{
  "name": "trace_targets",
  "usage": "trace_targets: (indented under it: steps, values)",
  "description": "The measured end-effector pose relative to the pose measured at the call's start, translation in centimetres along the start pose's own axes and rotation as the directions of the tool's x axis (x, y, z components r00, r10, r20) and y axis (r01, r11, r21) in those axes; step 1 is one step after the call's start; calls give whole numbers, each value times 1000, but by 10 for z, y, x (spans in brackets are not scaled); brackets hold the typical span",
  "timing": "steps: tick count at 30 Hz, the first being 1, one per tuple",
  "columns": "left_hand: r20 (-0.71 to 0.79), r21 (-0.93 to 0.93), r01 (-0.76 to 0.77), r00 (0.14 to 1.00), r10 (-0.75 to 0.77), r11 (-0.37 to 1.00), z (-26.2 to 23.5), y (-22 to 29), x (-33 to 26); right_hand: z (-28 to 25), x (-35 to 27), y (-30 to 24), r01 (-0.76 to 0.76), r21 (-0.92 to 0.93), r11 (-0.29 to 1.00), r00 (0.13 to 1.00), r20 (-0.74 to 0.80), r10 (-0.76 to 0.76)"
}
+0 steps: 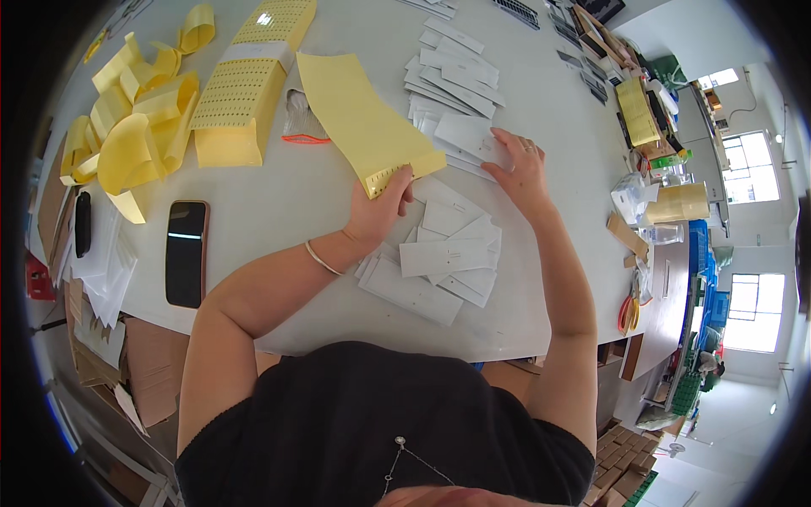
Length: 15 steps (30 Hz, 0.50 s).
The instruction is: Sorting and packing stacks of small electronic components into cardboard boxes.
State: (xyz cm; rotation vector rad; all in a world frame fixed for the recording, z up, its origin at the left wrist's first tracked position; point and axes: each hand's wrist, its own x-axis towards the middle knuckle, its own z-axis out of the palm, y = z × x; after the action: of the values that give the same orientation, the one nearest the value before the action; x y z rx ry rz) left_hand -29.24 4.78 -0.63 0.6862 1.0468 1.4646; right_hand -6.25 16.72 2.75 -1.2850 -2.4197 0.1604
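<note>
A long yellow label sheet (355,110) curves across the middle of the table. My left hand (380,207) is closed on its near end, where a row of small printed labels shows. My right hand (519,165), with a ring on it, rests by a flat white packet (465,135), thumb and fingers apart at its right edge. Whether it pinches the packet is hard to see. Beyond it lies a loose row of similar white packets (456,72). Nearer to me, another overlapping heap of white packets (443,253) lies between my forearms.
To the left stand a thick stack of yellow label sheets (241,101) and curled yellow backing strips (144,118). A phone (187,253) lies nearer. A small clear bag (302,118) with a red edge sits beside the stack. Orange-handled scissors (628,313) are at the right edge.
</note>
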Motion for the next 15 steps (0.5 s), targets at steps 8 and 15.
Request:
trace_targets:
  steps: [8,15]
  values:
    - [-121,-72,-63,991,54,995,-2,1,4,9,-9,-3,51,19,999,998,24,-51]
    - [-130,-64,-75,989,66,995,-2,0,5,10,-8,0,25,35,999,998,61,-27]
